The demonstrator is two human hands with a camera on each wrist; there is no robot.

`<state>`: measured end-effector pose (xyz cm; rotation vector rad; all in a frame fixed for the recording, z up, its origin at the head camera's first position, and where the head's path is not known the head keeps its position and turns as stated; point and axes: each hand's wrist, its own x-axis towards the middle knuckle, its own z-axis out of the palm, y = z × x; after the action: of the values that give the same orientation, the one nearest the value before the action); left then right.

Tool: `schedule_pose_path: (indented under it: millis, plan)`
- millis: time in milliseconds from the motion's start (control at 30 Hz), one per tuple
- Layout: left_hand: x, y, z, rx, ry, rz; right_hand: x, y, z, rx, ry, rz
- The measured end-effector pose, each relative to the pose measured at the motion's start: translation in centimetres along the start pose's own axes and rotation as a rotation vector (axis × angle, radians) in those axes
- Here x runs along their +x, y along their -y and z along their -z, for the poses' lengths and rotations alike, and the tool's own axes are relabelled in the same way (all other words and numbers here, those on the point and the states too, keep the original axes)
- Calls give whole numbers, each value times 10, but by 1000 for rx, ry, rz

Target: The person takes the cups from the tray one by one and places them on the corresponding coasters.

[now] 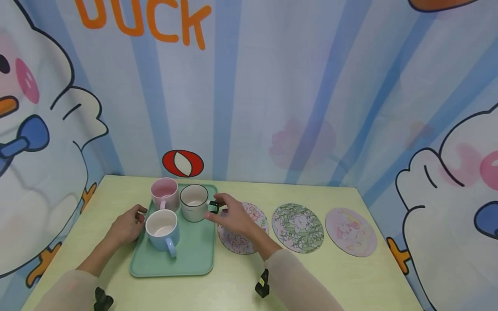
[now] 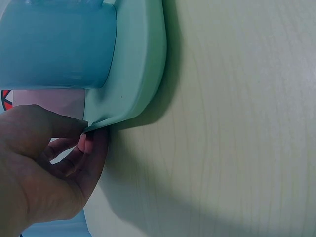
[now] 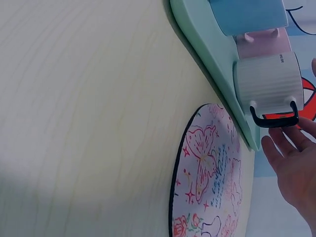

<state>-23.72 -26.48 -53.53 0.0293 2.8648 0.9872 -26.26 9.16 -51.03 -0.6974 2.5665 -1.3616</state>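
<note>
A green tray (image 1: 194, 255) carries a pink mug (image 1: 164, 190), a white mug (image 1: 193, 207) with a black rim and black handle, and a light blue mug (image 1: 162, 233) in front. My left hand (image 1: 127, 224) pinches the tray's left edge between thumb and fingers, as the left wrist view shows. At the white mug's right side, my right hand (image 1: 235, 216) reaches toward the black handle (image 3: 276, 121) with thumb and fingers spread apart. In the right wrist view its fingertips are right at that handle, not curled round it.
To the tray's right lie three round patterned coasters in a row: a pink-red one (image 1: 243, 246) partly under my right forearm, a green floral one (image 1: 297, 229) and a pale pink one (image 1: 351, 232). A duck-printed curtain (image 1: 256, 108) stands behind the pale yellow table (image 1: 311, 280).
</note>
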Motion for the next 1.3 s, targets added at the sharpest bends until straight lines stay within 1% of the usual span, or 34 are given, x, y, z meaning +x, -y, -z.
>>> schedule_pose_path:
  millis: [100, 267, 467, 633, 800, 967, 1067, 1300]
  plan:
    - [0, 0, 0, 2, 0, 1, 1, -3, -3, 52, -8, -23]
    - [0, 0, 0, 7, -5, -4, 2, -5, -6, 66, -25, -56]
    - [-1, -1, 1, 5, -4, -10, 4, -4, -8, 120, -33, -52]
    - [-2, -2, 1, 2, -8, -19, 5, -4, -10, 184, -39, -71]
    - [-3, -3, 1, 3, -7, -18, 5, -4, -13, 238, -46, -69]
    - [-1, -1, 1, 9, -6, -16, 4, -3, -17, 277, -50, -82]
    - [-1, -1, 0, 10, -6, -18, 4, -2, -19, 279, -53, -98]
    - [-2, -2, 1, 11, -9, -21, 5, -3, -22, 211, -28, -126]
